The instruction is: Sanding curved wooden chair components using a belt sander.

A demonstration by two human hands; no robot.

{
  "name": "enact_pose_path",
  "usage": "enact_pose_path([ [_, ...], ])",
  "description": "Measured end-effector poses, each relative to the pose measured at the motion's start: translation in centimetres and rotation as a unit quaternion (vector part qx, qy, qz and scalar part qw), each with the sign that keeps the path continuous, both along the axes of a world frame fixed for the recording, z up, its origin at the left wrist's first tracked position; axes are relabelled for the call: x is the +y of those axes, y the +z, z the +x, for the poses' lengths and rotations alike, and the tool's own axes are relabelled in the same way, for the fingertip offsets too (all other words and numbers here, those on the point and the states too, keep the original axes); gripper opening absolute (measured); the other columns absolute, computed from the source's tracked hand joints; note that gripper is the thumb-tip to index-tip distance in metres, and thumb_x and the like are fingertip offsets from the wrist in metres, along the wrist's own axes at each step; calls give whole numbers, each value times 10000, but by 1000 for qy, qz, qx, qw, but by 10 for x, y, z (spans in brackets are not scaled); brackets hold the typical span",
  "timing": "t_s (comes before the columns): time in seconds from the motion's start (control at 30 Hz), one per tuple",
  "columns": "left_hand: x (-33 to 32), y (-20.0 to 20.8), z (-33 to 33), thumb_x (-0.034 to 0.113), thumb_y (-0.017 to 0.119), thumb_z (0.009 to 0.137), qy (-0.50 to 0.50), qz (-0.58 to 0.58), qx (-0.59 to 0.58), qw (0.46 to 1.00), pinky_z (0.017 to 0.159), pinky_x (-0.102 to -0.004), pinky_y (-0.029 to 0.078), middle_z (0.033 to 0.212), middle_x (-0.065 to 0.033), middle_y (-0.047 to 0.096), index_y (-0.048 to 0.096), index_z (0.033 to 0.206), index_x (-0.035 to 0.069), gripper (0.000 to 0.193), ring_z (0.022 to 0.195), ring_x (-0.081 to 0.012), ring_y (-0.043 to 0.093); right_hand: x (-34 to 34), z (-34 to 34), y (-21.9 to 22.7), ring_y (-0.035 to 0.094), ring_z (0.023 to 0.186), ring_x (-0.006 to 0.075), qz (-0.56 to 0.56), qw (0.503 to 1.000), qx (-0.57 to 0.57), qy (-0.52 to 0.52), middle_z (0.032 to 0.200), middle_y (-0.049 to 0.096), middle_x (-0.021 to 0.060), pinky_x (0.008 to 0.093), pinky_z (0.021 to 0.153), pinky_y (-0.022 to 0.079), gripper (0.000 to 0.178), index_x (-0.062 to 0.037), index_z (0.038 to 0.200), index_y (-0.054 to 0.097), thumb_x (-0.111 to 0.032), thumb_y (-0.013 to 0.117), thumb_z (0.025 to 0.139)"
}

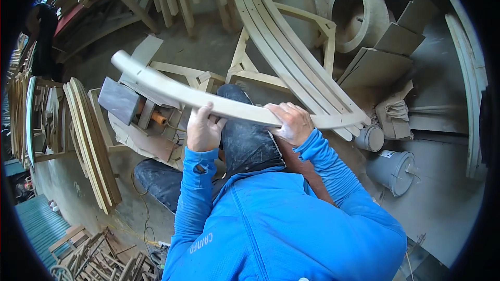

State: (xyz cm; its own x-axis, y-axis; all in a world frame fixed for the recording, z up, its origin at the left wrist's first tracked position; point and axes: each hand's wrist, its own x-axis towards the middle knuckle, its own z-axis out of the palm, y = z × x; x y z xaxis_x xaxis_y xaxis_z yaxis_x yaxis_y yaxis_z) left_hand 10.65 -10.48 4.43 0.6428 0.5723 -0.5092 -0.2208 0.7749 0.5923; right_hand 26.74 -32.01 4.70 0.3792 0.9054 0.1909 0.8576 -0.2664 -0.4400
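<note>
A long, pale curved wooden slat point(195, 95) lies across in front of me, its left end blurred and raised over a grey block-shaped piece point(119, 100). My left hand point(204, 130) grips the slat near its middle from below, thumb against its near edge. Farther right, my right hand point(291, 123) is closed around the same slat. Beyond it, several similar curved slats point(286, 54) rest side by side on a wooden stand point(260, 79). Below the slat, beside my left leg, are an orange part point(158, 119) and sheets of board, partly hidden.
More curved slats point(89, 143) lean at the left. On the right stand a grey lidded bucket point(390, 170), a smaller tub point(370, 138), a large round drum point(359, 13) and cardboard sheets point(376, 67). A cable point(145, 213) runs along the floor, near scrap wood point(99, 257).
</note>
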Motion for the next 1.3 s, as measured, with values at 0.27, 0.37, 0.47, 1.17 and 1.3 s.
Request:
enact_pose_path([
  [0.27,15,-13,-28,178,639,1007,-25,116,72,990,980,-413,524,1290,-110,630,490,1436,68,467,1177,-264,650,-86,38,-80,695,945,387,15,958,-7,-287,1046,727,170,478,807,561,630,-95,1233,672,-511,833,788],
  [0.37,17,-25,-39,144,613,1023,-23,92,56,994,928,-433,588,1187,-120,698,546,1362,68,355,1077,-290,707,-95,71,-92,686,985,404,-42,940,8,-338,1089,718,189,495,841,551,624,-82,1270,654,-517,782,840],
  [0.47,9,-31,-40,145,620,1017,-46,80,39,995,913,-423,597,1173,-116,705,556,1347,70,344,1051,-286,717,-80,98,-108,664,1045,394,-43,933,4,-357,1137,699,184,492,895,531,610,-92,1283,649,-506,767,851],
  [1.17,3,-36,-62,156,641,1015,-46,103,82,990,905,-394,598,1139,-109,716,579,1315,62,320,1009,-266,731,-15,226,-164,365,1481,376,-146,942,87,-290,1605,365,220,510,1235,280,1151,-134,1611,286,-481,837,662],
  [1.3,4,-40,-65,159,633,1021,-46,101,92,990,901,-390,601,1135,-117,717,577,1309,56,311,1007,-265,733,-32,243,-157,489,1382,395,-143,957,109,-227,1513,474,227,410,1161,422,1070,-76,1573,352,-352,823,653],
])
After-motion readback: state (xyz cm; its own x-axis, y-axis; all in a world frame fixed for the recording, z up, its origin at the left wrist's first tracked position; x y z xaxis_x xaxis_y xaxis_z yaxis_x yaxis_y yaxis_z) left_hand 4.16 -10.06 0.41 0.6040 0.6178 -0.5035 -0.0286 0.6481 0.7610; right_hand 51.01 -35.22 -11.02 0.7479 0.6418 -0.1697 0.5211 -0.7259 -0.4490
